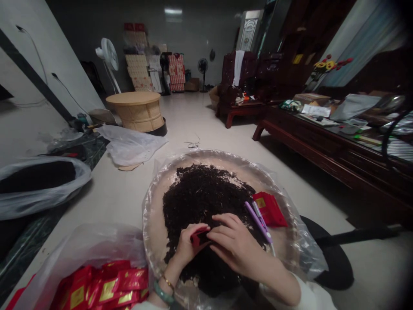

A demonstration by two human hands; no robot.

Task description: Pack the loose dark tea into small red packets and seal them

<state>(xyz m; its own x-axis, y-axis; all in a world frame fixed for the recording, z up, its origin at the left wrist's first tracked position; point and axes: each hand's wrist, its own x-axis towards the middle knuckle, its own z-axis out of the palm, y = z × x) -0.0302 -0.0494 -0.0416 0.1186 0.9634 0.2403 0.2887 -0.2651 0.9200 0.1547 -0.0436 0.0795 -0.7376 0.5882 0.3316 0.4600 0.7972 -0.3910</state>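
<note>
My left hand (188,248) grips a small red packet (195,237), its mouth turned toward the other hand. My right hand (234,243) has its fingers bent and drawn together at the packet's mouth; whatever they hold is hidden. Both hands are over a heap of dark loose tea leaves (203,193) in a large round tray (154,224) lined with clear plastic. Right of the heap lies a purple and white tong-like tool (259,221) with a cord. Beside it is a stack of flat red packets (270,209).
At lower left, a clear plastic bag (106,241) holds several shiny red packets (106,290). Farther left is another bag (84,172) of dark leaves. A woven drum-shaped basket (138,114) stands ahead. A dark wooden table (309,146) is on the right, near a black round base (335,267).
</note>
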